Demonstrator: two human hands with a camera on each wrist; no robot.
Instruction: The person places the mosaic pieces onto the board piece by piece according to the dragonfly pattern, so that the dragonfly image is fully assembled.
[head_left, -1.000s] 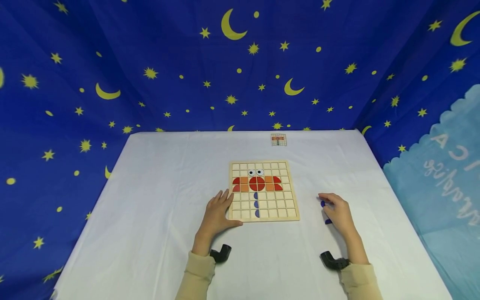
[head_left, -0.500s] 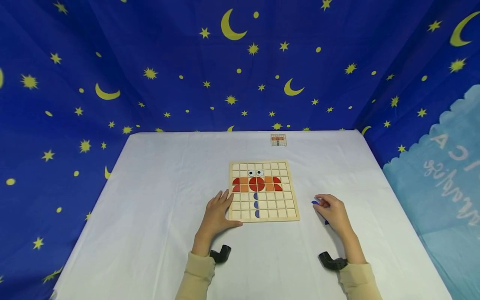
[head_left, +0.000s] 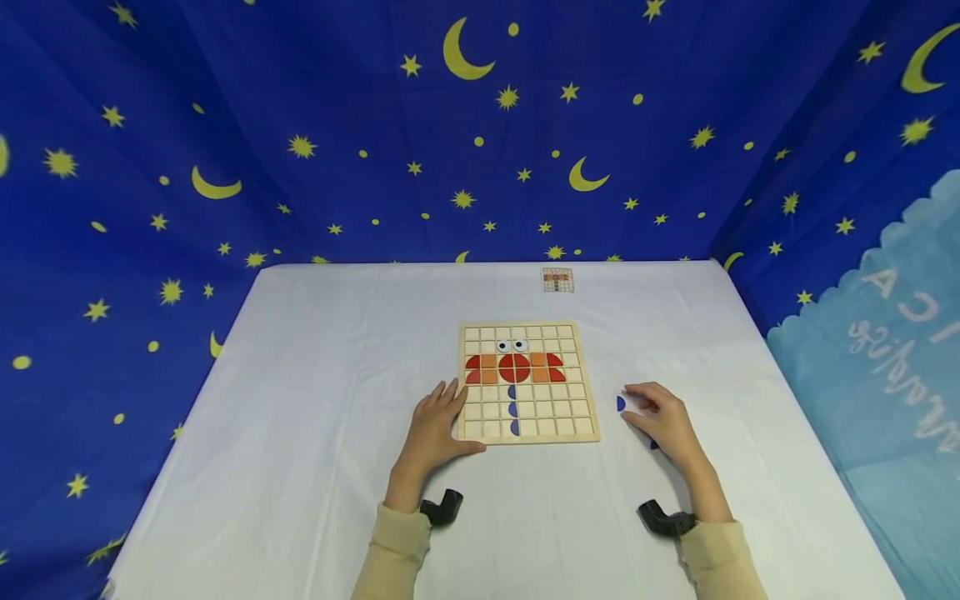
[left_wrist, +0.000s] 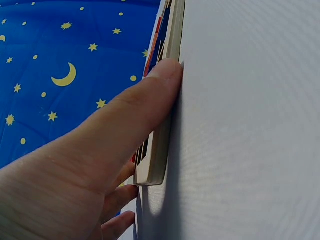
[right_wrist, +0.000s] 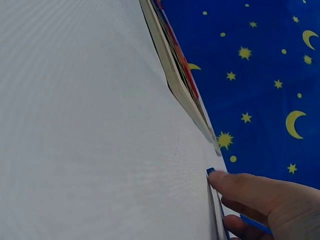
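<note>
A square wooden grid board [head_left: 555, 425] lies mid-table with a crab-like pattern: two eye pieces [head_left: 512, 345], red quarter-circles [head_left: 513, 367], orange squares [head_left: 489, 368] and a column of blue half-circles [head_left: 513, 409]. My left hand [head_left: 435, 425] rests at its near left corner, fingers spread along the left side and the straight thumb against the front edge. Right of the board, my right hand [head_left: 662, 419] pinches a loose blue half-circle piece [head_left: 621, 403] between thumb and finger. In the right wrist view the thumb tip meets this blue piece [right_wrist: 210, 170].
Another blue piece [head_left: 654, 445] shows partly from under my right hand. A small picture card [head_left: 557, 280] with a similar pattern lies near the table's far edge. White cloth [head_left: 337, 375] covers the table, and a blue star-printed curtain [head_left: 360, 200] hangs around it.
My right hand has shifted slightly left, and the blue half-circle has come left with it and turned. The left hand and the board have stayed put.
</note>
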